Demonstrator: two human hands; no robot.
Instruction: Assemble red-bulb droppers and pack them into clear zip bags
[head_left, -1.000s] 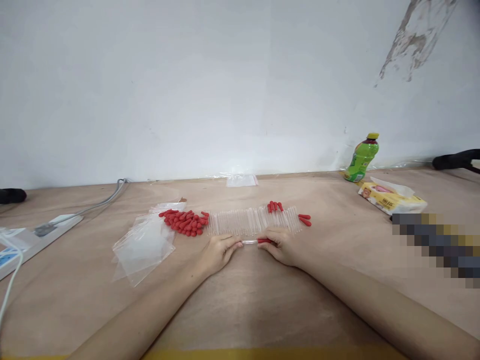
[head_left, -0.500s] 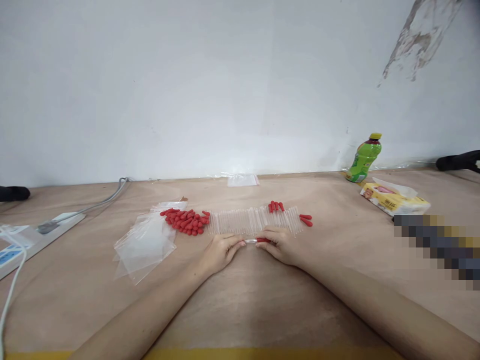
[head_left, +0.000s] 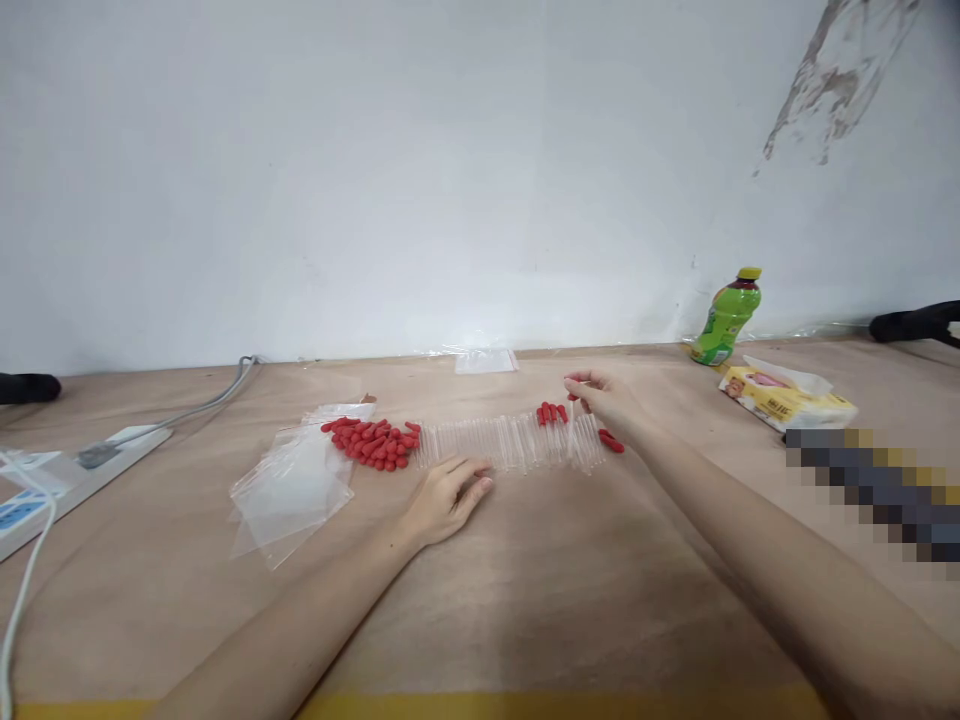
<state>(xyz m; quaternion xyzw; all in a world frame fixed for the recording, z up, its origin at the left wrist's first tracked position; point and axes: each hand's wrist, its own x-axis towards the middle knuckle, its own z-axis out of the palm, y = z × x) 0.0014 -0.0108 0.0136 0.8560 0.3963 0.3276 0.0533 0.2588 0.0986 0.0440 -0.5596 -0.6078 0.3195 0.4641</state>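
My right hand [head_left: 598,393] pinches the red rubber bulb of a dropper [head_left: 572,420] over the right end of the row of clear thin tubes [head_left: 480,442]. The dropper's clear tube points down toward the row. My left hand [head_left: 448,498] lies on the table just in front of the tubes, its thumb and fingers apart, with nothing in it. Several tubes in the row carry red bulbs [head_left: 553,413] at their far ends. More red bulbs [head_left: 611,440] lie by the row's right end. A heap of loose red bulbs [head_left: 373,444] sits left of the tubes.
Clear plastic bags [head_left: 296,490] are spread left of the heap, and another bag [head_left: 486,361] lies by the wall. A power strip [head_left: 82,480] with cables is at far left. At right stand a green bottle [head_left: 727,318] and a yellow tissue pack [head_left: 787,395].
My right hand has moved away from the left, up and to the right, carrying the dropper to the row's end. The left fingers have let go of the tube and loosened.
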